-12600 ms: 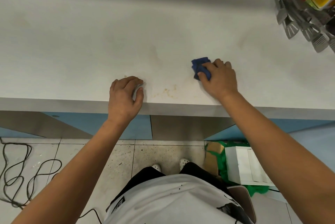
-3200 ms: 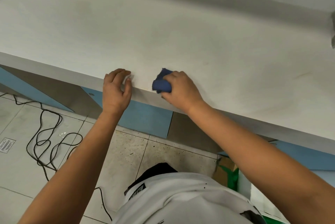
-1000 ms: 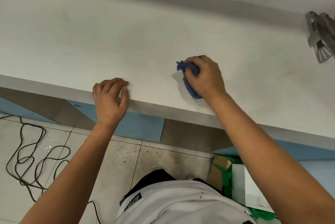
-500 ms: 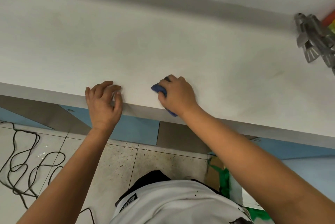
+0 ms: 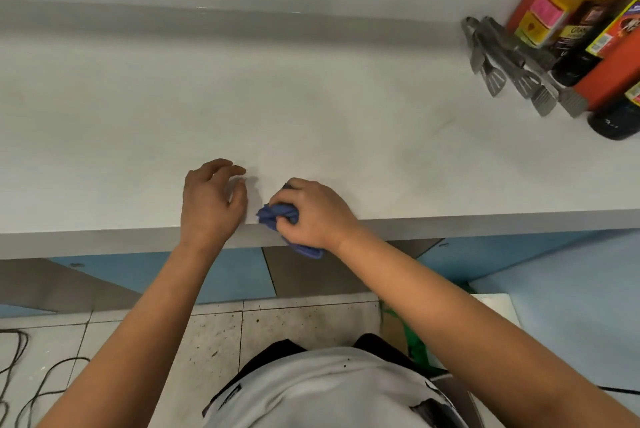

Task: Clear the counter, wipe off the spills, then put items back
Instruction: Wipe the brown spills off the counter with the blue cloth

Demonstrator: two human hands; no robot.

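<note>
Both bare forearms reach forward from the torso toward the front edge of the tabletop (image 5: 311,108). The left hand (image 5: 211,204) lies over that edge, wrist just past the lip, fingers loosely bent with the tips touching down a little way in, thumb spread toward the other hand; it holds nothing. The right hand (image 5: 311,216) sits just beside it, also at the front edge, knuckles up, its grip curled tightly round the bunched blue cloth (image 5: 277,214), part of which hangs below the edge under the wrist.
</note>
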